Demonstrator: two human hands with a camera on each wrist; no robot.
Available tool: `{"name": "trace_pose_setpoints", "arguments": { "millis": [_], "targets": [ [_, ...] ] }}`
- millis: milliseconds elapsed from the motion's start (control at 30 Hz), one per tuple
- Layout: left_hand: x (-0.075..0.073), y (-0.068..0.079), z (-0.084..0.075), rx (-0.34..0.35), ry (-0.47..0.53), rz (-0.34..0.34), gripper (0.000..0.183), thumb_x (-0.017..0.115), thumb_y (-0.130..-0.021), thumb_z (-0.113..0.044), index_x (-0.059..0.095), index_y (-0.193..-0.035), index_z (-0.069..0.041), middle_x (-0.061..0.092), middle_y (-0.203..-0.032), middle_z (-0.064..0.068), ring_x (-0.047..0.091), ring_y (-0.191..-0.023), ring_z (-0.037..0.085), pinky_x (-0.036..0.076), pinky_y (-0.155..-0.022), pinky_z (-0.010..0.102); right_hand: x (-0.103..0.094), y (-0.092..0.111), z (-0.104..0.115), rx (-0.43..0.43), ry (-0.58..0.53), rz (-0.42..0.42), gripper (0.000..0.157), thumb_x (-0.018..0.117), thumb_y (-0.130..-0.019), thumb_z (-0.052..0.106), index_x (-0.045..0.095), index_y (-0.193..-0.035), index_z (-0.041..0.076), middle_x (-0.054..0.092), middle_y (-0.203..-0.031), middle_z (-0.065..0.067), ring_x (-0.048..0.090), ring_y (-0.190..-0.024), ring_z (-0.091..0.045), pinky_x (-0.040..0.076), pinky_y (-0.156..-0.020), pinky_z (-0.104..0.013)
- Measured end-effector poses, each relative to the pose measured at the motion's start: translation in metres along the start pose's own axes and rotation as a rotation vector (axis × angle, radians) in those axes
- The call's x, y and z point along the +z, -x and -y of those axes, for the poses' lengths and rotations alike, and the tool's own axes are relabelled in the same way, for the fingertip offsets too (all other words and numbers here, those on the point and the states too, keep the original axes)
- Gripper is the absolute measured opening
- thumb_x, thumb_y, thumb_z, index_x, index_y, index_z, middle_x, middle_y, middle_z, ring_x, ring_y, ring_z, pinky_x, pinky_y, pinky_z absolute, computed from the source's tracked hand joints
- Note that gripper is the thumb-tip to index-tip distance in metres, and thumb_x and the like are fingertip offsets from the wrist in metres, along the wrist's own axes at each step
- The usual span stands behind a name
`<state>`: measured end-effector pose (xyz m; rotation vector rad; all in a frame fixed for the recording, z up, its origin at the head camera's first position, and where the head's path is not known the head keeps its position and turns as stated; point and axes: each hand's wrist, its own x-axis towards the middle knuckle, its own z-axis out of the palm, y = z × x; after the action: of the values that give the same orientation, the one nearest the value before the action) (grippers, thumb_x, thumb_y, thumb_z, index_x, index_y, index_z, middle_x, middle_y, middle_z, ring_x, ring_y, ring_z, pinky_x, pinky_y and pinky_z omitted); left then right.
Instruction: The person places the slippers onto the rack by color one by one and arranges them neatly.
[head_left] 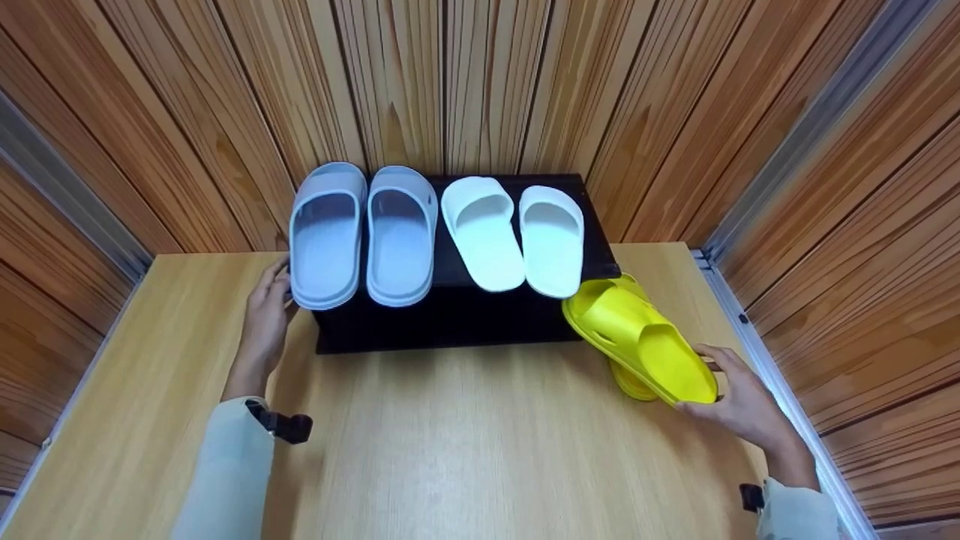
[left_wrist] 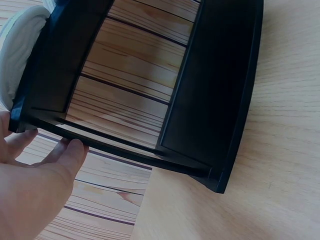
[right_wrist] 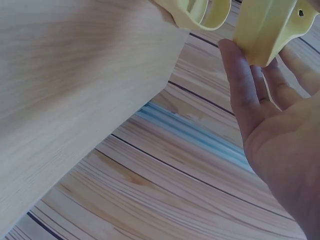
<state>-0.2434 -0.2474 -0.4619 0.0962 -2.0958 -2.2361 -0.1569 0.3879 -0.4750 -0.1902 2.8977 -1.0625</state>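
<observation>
A black two-tier shoe rack stands against the back wall. My left hand grips the rack's left side; in the left wrist view the thumb and fingers curl round its side bar. At the right, my right hand pinches the heel end of a yellow slipper, thumb on one side and fingers on the other. That slipper is tilted, its toe beside the rack's right front corner. Another yellow slipper lies partly hidden under it. On the rack's top sit grey slippers and white slippers, heels forward.
The rack stands on a light wooden tabletop. Wood-plank panels rise behind and on both sides, with metal rails along the edges. The lower tier of the rack is dark under the top shelf.
</observation>
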Motion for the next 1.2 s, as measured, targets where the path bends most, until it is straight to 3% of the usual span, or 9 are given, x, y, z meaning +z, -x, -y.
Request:
{"name": "trace_pose_setpoints", "arguments": {
  "millis": [233, 933, 1200],
  "targets": [
    [-0.001, -0.001, -0.001, 0.009, -0.008, 0.007, 0.054, 0.027, -0.112, -0.026, 0.020, -0.163, -0.012, 0.027, -0.162, 0.013, 0.031, -0.146, 0.030, 0.021, -0.122, 0.045, 0.007, -0.006, 0.007, -0.053, -0.009, -0.015, 0.091, 0.091, -0.076, 0.027, 0.043, -0.147, -0.001, 0.045, -0.144, -0.023, 0.046, -0.126, -0.046, 0.034, -0.101, -0.074],
    [0.001, 0.000, 0.002, 0.020, -0.013, -0.002, 0.054, 0.028, -0.111, -0.023, 0.020, -0.162, -0.008, 0.024, -0.164, 0.014, 0.032, -0.145, 0.031, 0.021, -0.121, 0.046, 0.030, -0.022, 0.028, -0.011, 0.039, -0.015, 0.092, 0.090, -0.077, 0.036, 0.043, -0.150, 0.004, 0.044, -0.143, -0.018, 0.042, -0.130, -0.043, 0.031, -0.104, -0.073],
    [0.001, 0.000, 0.000, 0.022, -0.017, 0.002, 0.054, 0.028, -0.111, -0.024, 0.019, -0.162, -0.008, 0.024, -0.164, 0.014, 0.031, -0.145, 0.031, 0.021, -0.121, 0.045, 0.046, -0.032, 0.035, -0.028, 0.042, -0.043, 0.089, 0.091, -0.075, 0.035, 0.047, -0.146, 0.004, 0.049, -0.138, -0.017, 0.047, -0.123, -0.039, 0.038, -0.101, -0.066]
  ]
}}
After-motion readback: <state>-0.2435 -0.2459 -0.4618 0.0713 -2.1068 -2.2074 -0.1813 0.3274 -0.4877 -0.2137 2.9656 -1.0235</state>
